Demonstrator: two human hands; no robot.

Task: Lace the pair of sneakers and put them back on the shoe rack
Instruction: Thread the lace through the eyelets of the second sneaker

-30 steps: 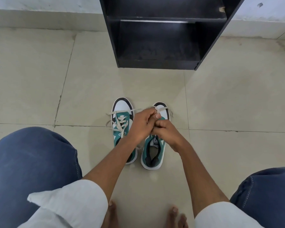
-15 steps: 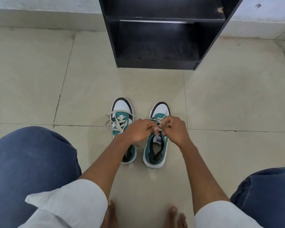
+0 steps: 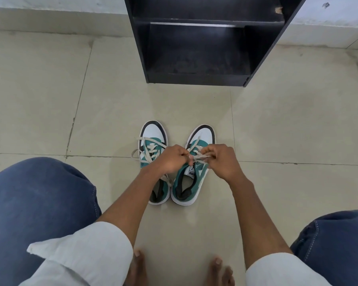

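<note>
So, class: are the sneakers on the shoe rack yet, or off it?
Off. Both sneakers, left and right, stand on the floor tiles before the black rack, whose visible shelf holds nothing.

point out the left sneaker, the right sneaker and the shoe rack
left sneaker (image 3: 152, 132), head view, white toe cap
right sneaker (image 3: 204, 135), head view, white toe cap
shoe rack (image 3: 196, 79), head view, front edge of bottom board

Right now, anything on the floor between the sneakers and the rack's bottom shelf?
Nothing visible: bare beige tile floor lies between the teal-and-white sneakers and the black shoe rack, whose bottom shelf looks empty.
</note>
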